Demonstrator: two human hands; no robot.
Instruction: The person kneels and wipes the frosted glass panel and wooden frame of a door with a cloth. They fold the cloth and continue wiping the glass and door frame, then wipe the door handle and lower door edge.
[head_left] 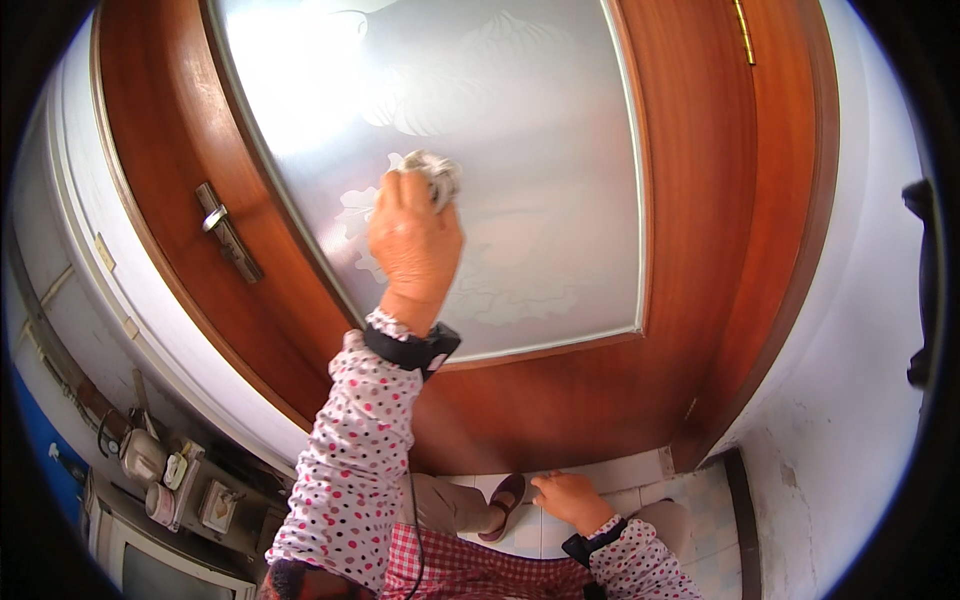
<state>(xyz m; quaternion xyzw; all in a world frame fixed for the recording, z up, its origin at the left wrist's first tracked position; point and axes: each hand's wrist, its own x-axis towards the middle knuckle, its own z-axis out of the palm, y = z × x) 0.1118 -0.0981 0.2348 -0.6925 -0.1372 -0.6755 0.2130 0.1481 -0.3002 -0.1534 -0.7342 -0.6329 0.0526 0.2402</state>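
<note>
A stretch of work on the glass pane [550, 215] seems to be partly done, as a crumpled cloth [438, 176] is pressed to its face by the left hand [414, 242]. How much of the pane has been gone over cannot be told: no edge between wiped and unwiped glass is shown, and its upper left corner is washed out by glare. Completion cannot be judged from the surface alone; the areas above and to the right of the cloth are left uncovered by it.

The cloth is seen left of the pane's centre, beside a pale leaf-like pattern. It is bunched into a small wad, greyish white with darker folds, and is partly hidden by the fingers; whether it is damp cannot be told. The left hand is clamped on it, with the knuckles bent.

The right hand [570, 500] is held below the pane, well apart from the glass, with its fingers loosely curled; nothing is seen in it, though its palm is hidden. The pane is framed by a reddish-brown door [695, 200], whose metal handle [228, 232] is set to the pane's left.
</note>
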